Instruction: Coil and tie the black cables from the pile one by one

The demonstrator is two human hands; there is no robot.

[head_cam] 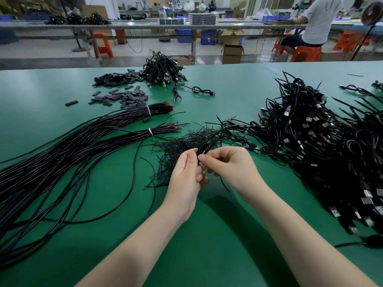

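The black cable [204, 145] is held up just above the green desk [238, 235], near the middle, and it is folded into a small bunch of loops. Both hands hold it. The left hand [186, 175] has its fingers curled and its thumb pressed on the bunch from the left side. The right hand [230, 166] pinches the same bunch from the right with its thumb and fingers, and a thin black end [224, 185] hangs down under this hand. The two hands are touching or almost touching each other at the cable. Right behind the hands lies a messy heap of thin black ties [182, 146]. To the right is the big pile of black cables [323, 146] with shiny silver plugs, and it fills much of that side of the desk. To the left lie long black wires [62, 154] in two bundles, each tied with a white band [148, 110] near red tips. Farther back on the left are many small dark flat pieces [124, 96]. Next to them, at the far edge of the desk, sits a smaller heap of coiled cables [161, 69]. One coiled cable [204, 91] lies alone close to that heap. Far behind, a person in a white shirt [319, 19] sits on an orange stool [306, 52].
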